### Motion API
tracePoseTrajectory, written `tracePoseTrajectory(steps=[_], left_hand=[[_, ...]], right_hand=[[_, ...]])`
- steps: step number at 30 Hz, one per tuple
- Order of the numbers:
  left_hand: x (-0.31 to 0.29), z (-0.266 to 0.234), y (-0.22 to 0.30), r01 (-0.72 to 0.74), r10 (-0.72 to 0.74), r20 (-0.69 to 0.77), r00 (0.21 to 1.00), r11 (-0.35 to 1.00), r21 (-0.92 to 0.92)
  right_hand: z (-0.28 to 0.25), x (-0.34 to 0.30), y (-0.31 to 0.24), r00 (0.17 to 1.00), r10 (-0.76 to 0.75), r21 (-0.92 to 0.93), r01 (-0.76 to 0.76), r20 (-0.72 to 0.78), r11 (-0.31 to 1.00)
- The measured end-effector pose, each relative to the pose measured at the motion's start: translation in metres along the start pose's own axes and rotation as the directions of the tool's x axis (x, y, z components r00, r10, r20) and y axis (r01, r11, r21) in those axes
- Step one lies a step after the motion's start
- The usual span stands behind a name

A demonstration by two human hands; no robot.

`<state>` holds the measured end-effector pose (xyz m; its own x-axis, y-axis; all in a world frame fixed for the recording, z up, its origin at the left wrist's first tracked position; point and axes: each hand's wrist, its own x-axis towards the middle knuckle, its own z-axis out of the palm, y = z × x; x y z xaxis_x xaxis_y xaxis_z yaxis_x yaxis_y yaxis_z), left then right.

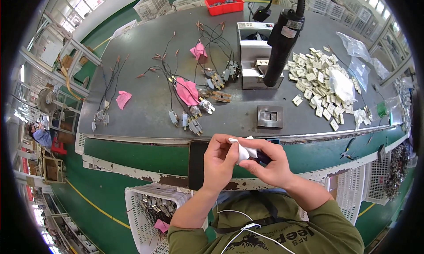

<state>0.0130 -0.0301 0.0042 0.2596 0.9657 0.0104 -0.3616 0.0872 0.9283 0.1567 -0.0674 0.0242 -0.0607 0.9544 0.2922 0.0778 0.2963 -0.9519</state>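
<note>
Close to my body, at the front edge of the table, both hands meet around a crumpled white piece, like tissue or cloth [242,154]. My left hand [218,165] pinches it between thumb and fingers. My right hand [274,164] grips its other side with curled fingers. A dark, rounded object [263,157] shows beside the right fingers, mostly hidden by them. Just beyond my hands, a square metal block [270,118] with a slot sits on the table. Behind it stands a black cylindrical tool [282,51] in front of a white-and-metal device [251,51].
Pale plastic pieces [316,77] lie heaped at right beside clear bags [353,46]. Wired parts [194,126] and pink scraps [187,92] spread across the left. A red bin [224,5] is at the back. Pliers [349,150] rest front right; a white crate [137,218] stands below left.
</note>
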Motion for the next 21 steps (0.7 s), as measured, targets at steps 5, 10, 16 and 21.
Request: tracePoseTrajectory(steps=[5, 10, 16, 21], left_hand=[[0.003, 0.002, 0.001, -0.041, 0.041, 0.007, 0.999, 0.999, 0.000], [0.001, 0.003, 0.006, 0.000, 0.003, 0.093, 0.996, 0.999, -0.035], [0.001, -0.006, 0.005, 0.027, -0.020, 0.209, 0.978, 0.999, -0.026], [0.000, -0.004, 0.008, 0.066, -0.039, 0.236, 0.971, 0.992, -0.106]], right_hand=[[0.002, -0.001, 0.005, 0.988, -0.103, -0.169, 0.084, -0.112, 0.982], [0.003, -0.004, 0.007, 0.980, 0.005, -0.010, -0.007, -0.197, 1.000], [0.002, -0.001, 0.001, 0.975, 0.133, 0.174, -0.101, -0.180, 0.980], [-0.010, -0.004, 0.001, 0.998, 0.021, 0.014, -0.020, -0.052, 1.000]])
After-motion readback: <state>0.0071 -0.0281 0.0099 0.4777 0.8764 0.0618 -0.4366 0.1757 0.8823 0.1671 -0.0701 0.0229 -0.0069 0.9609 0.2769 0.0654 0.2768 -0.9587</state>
